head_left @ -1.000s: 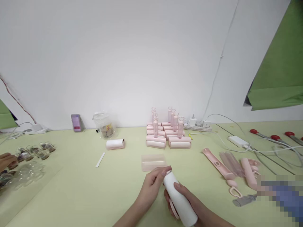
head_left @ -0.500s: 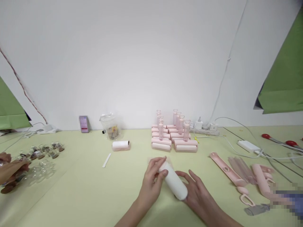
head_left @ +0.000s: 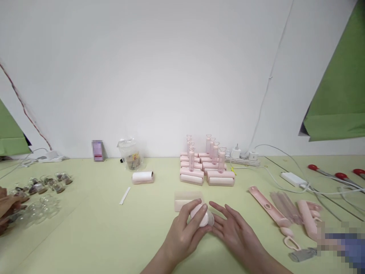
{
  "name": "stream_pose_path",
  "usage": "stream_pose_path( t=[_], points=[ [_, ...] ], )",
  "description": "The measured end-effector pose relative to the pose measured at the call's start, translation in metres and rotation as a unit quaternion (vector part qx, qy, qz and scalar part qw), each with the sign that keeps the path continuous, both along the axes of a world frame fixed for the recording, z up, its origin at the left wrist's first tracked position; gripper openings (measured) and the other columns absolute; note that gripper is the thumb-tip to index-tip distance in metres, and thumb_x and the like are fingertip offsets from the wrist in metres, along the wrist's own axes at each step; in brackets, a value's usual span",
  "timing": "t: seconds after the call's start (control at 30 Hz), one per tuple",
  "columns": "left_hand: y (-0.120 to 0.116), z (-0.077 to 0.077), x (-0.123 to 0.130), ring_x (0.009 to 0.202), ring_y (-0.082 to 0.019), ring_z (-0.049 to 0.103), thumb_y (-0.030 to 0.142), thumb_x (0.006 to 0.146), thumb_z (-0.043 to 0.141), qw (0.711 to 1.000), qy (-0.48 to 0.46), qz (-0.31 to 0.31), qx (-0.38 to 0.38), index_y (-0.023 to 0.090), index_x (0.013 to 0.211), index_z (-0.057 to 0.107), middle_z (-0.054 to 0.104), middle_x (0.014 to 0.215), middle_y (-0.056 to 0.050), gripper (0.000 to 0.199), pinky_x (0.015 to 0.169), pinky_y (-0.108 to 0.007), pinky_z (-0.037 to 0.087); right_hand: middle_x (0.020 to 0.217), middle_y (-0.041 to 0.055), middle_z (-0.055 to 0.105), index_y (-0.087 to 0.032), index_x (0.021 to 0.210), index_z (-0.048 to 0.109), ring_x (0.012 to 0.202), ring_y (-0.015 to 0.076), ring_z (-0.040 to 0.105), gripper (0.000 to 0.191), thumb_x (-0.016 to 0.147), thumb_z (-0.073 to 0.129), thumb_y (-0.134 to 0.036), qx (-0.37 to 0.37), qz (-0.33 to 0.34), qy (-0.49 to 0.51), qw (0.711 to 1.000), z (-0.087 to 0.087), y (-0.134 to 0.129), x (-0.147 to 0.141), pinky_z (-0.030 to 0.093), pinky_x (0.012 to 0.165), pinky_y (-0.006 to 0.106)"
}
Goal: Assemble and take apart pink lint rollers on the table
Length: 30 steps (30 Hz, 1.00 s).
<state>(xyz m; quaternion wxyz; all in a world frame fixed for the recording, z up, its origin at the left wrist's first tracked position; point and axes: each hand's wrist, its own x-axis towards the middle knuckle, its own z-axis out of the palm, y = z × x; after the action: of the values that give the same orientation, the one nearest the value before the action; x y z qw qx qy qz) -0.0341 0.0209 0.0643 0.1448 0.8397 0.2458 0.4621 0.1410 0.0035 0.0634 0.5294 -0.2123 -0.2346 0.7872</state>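
My left hand (head_left: 188, 230) is wrapped round a white lint roller roll (head_left: 204, 220), now tilted end-on towards me. Beside its right end, my right hand (head_left: 235, 232) has its fingers stretched apart; the fingertips are close to the roll, and I cannot tell whether they touch it. Just beyond my left hand lies a translucent pink cover (head_left: 185, 198), partly hidden by the fingers. Farther back stand several pink lint rollers (head_left: 221, 179) with upright handles, in two rows.
Another white roll (head_left: 142, 177) and a white strip (head_left: 124, 195) lie left. Loose pink handle parts (head_left: 269, 207) lie right, near cables and a white adapter (head_left: 293, 179). A clear bag (head_left: 129, 154) stands by the wall. Another person's hand (head_left: 7, 207) is among clear domes (head_left: 42, 209).
The roll has turned from lengthwise to end-on in my left hand. My right hand's fingers have come off the roll's side, and the pink cover shows more fully.
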Motion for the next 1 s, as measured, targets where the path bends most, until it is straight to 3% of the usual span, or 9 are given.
stream_pose_path(
  t=[0.27,0.43,0.5,0.6,0.7,0.77,0.83,0.9,1.0],
  points=[
    [-0.013,0.0,0.012,0.111,-0.025,0.048,0.021,0.081,0.048,0.997,0.029,-0.036,-0.056,0.023,0.122,0.044,0.052,0.117,-0.016,0.041,0.09,-0.04,0.041,0.1,0.008,0.064,-0.022,0.116,0.044,0.098,0.0233,0.054,0.052,0.072,0.058,-0.046,0.052,-0.021,-0.143,0.988,-0.02,0.006,0.005,0.038,0.085,0.035],
    [-0.017,-0.003,0.016,0.109,-0.025,0.049,0.022,0.08,0.051,0.981,-0.027,-0.128,-0.146,0.022,0.096,0.054,0.056,0.111,-0.015,0.017,0.092,-0.042,0.037,0.106,0.008,0.055,-0.027,0.124,0.03,0.099,0.0277,0.051,0.094,0.045,0.078,-0.041,0.153,-0.053,-0.276,0.947,-0.032,0.006,0.003,0.039,0.079,0.035],
    [-0.016,-0.002,0.016,0.111,-0.026,0.046,0.031,0.072,0.062,0.954,-0.095,-0.15,-0.241,0.021,0.101,0.049,0.051,0.117,-0.016,0.034,0.092,-0.041,0.036,0.109,0.0081,0.05,-0.026,0.127,0.024,0.101,0.0282,0.049,0.095,0.048,0.076,-0.038,0.186,-0.104,-0.341,0.915,-0.023,0.0,0.005,0.038,0.081,0.036],
    [-0.012,0.004,0.021,0.108,-0.027,0.048,0.058,0.055,0.066,0.863,-0.23,-0.108,-0.437,0.023,0.115,0.033,0.043,0.123,-0.016,0.077,0.088,-0.04,0.04,0.116,0.0103,0.045,-0.025,0.127,0.027,0.103,0.0298,0.046,0.089,0.051,0.073,-0.029,0.256,-0.148,-0.452,0.841,-0.004,-0.013,0.008,0.039,0.081,0.036],
    [-0.01,0.005,0.034,0.079,-0.022,0.061,0.074,0.065,0.037,0.766,-0.262,-0.106,-0.578,0.026,0.121,0.02,0.057,0.098,-0.011,0.076,0.066,-0.036,0.048,0.133,0.0113,0.029,-0.027,0.128,0.029,0.106,0.0317,0.044,0.093,0.047,0.075,-0.023,0.31,-0.109,-0.519,0.789,0.003,-0.023,0.002,0.045,0.071,0.032],
    [-0.011,0.001,0.041,0.052,-0.015,0.058,0.07,0.068,0.04,0.728,-0.24,-0.113,-0.632,0.026,0.122,0.018,0.06,0.074,-0.003,0.073,0.05,-0.027,0.046,0.138,0.0094,0.022,-0.03,0.13,0.026,0.106,0.0313,0.044,0.1,0.044,0.077,-0.024,0.317,-0.069,-0.535,0.78,0.005,-0.023,-0.001,0.046,0.069,0.032],
    [-0.012,-0.001,0.044,0.038,-0.011,0.05,0.062,0.066,0.053,0.715,-0.229,-0.1,-0.653,0.027,0.121,0.019,0.055,0.059,0.003,0.074,0.038,-0.021,0.039,0.134,0.0078,0.032,-0.03,0.129,0.031,0.106,0.0293,0.045,0.088,0.053,0.073,-0.029,0.324,-0.069,-0.55,0.767,0.012,-0.014,0.006,0.044,0.076,0.035],
    [-0.013,0.001,0.042,0.033,-0.01,0.045,0.057,0.066,0.056,0.706,-0.24,-0.089,-0.66,0.029,0.118,0.021,0.052,0.057,0.006,0.069,0.032,-0.018,0.035,0.118,0.0067,0.049,-0.028,0.117,0.047,0.104,0.0275,0.046,0.05,0.069,0.06,-0.035,0.333,-0.135,-0.582,0.73,0.023,0.003,0.029,0.036,0.086,0.039],
    [-0.013,0.013,0.034,0.032,-0.008,0.043,0.055,0.069,0.052,0.693,-0.284,-0.089,-0.657,0.029,0.109,0.029,0.049,0.062,0.006,0.053,0.028,-0.018,0.035,0.092,0.0091,0.054,-0.025,0.074,0.062,0.095,0.0333,0.046,0.019,0.065,0.06,-0.042,0.243,-0.293,-0.699,0.605,0.035,0.028,0.085,0.027,0.087,0.049]
  ],
)
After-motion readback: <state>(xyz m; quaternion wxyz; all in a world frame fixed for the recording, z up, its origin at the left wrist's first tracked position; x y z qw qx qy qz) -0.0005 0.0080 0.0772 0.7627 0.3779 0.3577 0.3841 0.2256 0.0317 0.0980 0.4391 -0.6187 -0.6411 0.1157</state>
